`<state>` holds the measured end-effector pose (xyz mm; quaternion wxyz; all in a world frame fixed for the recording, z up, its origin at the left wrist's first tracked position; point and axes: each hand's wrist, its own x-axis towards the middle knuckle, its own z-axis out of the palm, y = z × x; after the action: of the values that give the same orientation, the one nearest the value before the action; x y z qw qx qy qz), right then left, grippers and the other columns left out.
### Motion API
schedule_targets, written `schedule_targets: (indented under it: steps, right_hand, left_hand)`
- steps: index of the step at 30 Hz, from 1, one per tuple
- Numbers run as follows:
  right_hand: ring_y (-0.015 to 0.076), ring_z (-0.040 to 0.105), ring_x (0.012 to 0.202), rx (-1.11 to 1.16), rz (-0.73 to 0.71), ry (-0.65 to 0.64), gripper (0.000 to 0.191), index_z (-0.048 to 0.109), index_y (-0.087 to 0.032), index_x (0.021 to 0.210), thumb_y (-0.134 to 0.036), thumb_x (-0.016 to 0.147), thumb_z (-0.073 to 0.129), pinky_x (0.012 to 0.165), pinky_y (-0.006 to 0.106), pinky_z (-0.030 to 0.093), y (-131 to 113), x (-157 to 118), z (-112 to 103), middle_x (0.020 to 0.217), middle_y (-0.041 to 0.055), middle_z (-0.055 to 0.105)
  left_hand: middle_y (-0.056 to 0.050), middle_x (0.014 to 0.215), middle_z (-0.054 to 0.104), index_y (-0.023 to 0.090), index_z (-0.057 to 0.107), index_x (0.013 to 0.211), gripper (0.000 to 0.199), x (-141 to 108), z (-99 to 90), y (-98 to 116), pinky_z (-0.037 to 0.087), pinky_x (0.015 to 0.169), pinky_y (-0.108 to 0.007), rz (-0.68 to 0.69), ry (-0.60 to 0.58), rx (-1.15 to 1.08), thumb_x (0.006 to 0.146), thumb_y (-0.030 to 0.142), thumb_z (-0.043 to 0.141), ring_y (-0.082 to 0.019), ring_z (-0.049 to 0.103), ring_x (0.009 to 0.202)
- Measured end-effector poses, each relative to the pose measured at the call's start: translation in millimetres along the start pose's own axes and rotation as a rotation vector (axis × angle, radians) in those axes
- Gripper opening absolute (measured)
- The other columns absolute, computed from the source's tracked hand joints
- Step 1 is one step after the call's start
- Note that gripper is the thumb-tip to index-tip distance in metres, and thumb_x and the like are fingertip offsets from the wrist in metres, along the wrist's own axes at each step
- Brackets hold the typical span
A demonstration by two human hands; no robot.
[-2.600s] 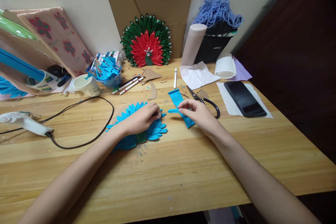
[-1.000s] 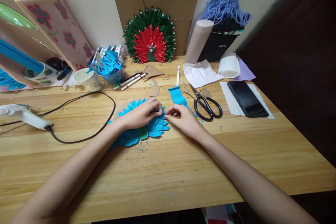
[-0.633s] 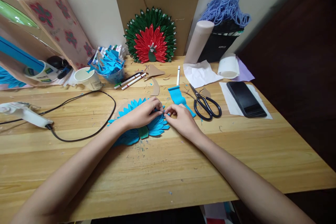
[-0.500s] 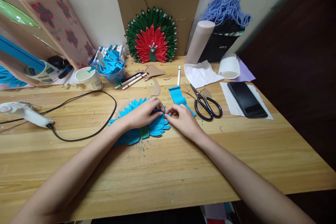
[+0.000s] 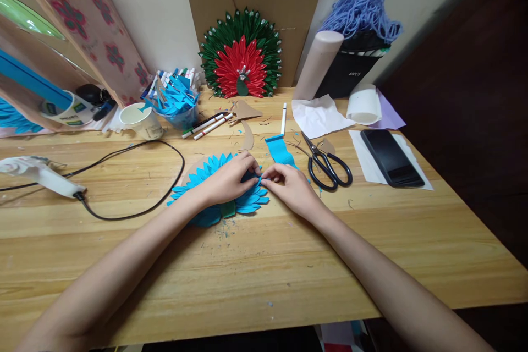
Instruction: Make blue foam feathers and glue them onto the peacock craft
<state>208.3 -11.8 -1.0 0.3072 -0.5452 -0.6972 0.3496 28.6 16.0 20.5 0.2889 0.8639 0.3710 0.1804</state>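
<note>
A fan-shaped craft of layered blue paper petals [image 5: 202,176] lies on the table, with a green piece [image 5: 228,209] at its lower middle. My left hand [image 5: 235,179] rests over its upper right part, thumb and fingers closed in a pinch. From the right, my right hand [image 5: 292,187] meets it, thumb and forefinger pinched too. Between the fingertips shows a small blue paper petal [image 5: 259,177] at the craft's edge; the fingers hide most of it. Just behind my right hand lies a strip of blue crepe paper [image 5: 280,151].
Black-handled scissors [image 5: 328,168] and a phone [image 5: 391,158] lie to the right. A white glue gun [image 5: 45,176] with a looping cord is at left. Behind stand a paper cup [image 5: 141,121], a tub of blue scraps [image 5: 179,115] and a green-and-red paper peacock [image 5: 241,60].
The view has shifted slightly. Both hands keep pinching at the same spot on the craft's right edge, with only small finger movement.
</note>
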Motion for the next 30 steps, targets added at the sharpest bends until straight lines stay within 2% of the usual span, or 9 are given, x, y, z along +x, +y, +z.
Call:
schedule_targets:
  steps: [5, 9, 14, 20, 30]
  right_hand:
    - [0.0138, 0.056, 0.07, 0.025, 0.005, -0.04, 0.012, 0.063, -0.018, 0.081, -0.026, 0.072, 0.064, 0.063, 0.026, 0.044, 2, 1, -14, 0.078, 0.0014, 0.065]
    - [0.0148, 0.057, 0.073, -0.028, -0.025, -0.049, 0.007, 0.065, -0.019, 0.079, -0.023, 0.073, 0.063, 0.067, 0.027, 0.043, 4, 0, -22, 0.077, 0.0019, 0.066]
    - [0.0164, 0.055, 0.077, -0.136, -0.092, -0.07, 0.005, 0.066, -0.02, 0.077, -0.022, 0.074, 0.063, 0.068, 0.028, 0.042, 4, -1, -20, 0.074, 0.0014, 0.064]
    - [0.0173, 0.055, 0.079, -0.161, -0.127, -0.092, 0.005, 0.065, -0.02, 0.078, -0.022, 0.076, 0.061, 0.069, 0.029, 0.042, 3, -1, -20, 0.075, 0.0021, 0.063]
    - [0.0174, 0.055, 0.078, -0.19, -0.157, 0.017, 0.009, 0.063, -0.02, 0.077, -0.021, 0.08, 0.055, 0.069, 0.029, 0.041, 1, 1, -25, 0.077, 0.0023, 0.063]
  left_hand:
    - [-0.005, 0.091, 0.051, 0.018, 0.052, 0.091, 0.011, 0, -0.6, 3, 0.043, 0.077, -0.031, -0.016, 0.0, -0.001, 0.08, 0.021, 0.05, -0.018, 0.05, 0.086]
    - [-0.005, 0.091, 0.051, 0.017, 0.052, 0.09, 0.012, 0, 1.6, 4, 0.043, 0.076, -0.031, -0.024, 0.023, 0.016, 0.08, 0.024, 0.052, -0.018, 0.05, 0.086]
    - [-0.005, 0.09, 0.05, 0.017, 0.052, 0.09, 0.013, 1, 5.3, 4, 0.043, 0.075, -0.03, -0.025, 0.036, 0.049, 0.079, 0.023, 0.052, -0.018, 0.049, 0.085]
    - [-0.005, 0.091, 0.05, 0.017, 0.052, 0.09, 0.013, 0, 7.2, 5, 0.043, 0.076, -0.032, -0.018, 0.062, 0.063, 0.078, 0.022, 0.052, -0.019, 0.049, 0.086]
    - [-0.006, 0.094, 0.051, 0.019, 0.052, 0.087, 0.012, -1, 14.8, 12, 0.043, 0.079, -0.032, -0.058, 0.16, 0.062, 0.077, 0.023, 0.054, -0.019, 0.05, 0.089]
